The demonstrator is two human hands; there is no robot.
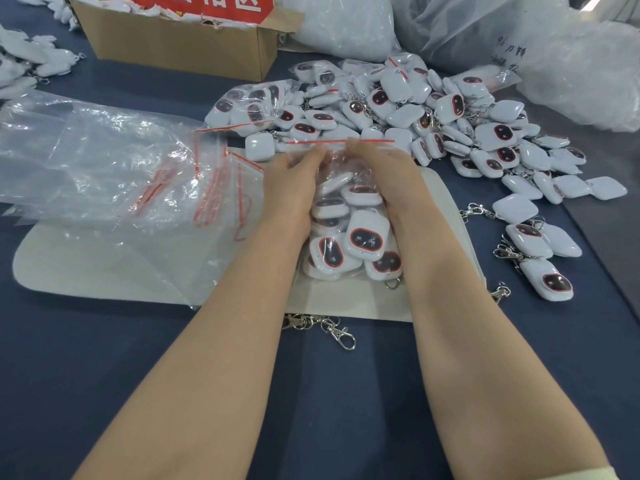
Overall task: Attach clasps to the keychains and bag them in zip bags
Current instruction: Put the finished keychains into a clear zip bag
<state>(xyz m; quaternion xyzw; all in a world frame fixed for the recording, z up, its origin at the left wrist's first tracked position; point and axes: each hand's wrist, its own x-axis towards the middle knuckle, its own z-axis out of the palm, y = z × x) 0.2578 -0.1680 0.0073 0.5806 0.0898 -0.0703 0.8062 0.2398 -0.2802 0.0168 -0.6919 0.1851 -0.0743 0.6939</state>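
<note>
Centrally, zip bag (360,237) on pale mat (349,301); navy tabletop (346,393)

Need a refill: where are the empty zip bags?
Head view, left side: empty zip bags lie on the pale mat, just left of the left hand.

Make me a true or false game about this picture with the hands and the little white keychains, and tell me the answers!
1. The left hand and right hand grip a zip bag holding white keychains. True.
2. A cardboard box sits right by the elbows. False: the cardboard box is at the far side of the table.
3. The loose clasps are gold. False: the clasps are silver.
4. A pile of empty bags lies left of the hands. True.
</note>
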